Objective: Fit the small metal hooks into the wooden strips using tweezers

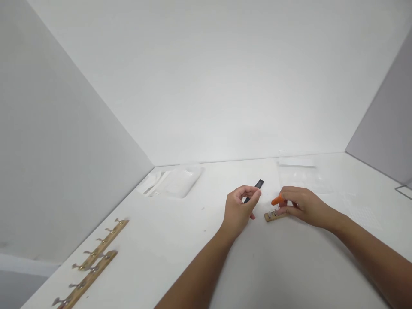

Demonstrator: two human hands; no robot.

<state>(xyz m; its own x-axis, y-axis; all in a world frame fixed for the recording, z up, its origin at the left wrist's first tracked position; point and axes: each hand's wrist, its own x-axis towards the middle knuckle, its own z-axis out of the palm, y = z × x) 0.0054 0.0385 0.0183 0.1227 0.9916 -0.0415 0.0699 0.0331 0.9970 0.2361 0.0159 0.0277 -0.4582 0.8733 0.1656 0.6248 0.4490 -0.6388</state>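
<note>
My right hand [301, 206] has its fingers closed round an orange tapered piece [277, 199], perhaps a handle; its other end is hidden. Thumb and fingers are just over a short wooden strip [268, 218] with small metal fittings on top, and they cover the strip's right part. To the left, my left hand [240, 208] has thumb and index finger pressed together. Whatever sits in that pinch, if anything, is too small to see. A flat black bar [260, 183] shows behind those fingers; I cannot tell whether they touch it.
Two wooden hook rails [106, 240] with metal hooks lie at the lower left. Clear plastic packaging [180, 182] rests at the back left. More transparent packaging [302, 180] lies behind my right hand. White walls stand at the back and left, a grey panel [389, 111] at right.
</note>
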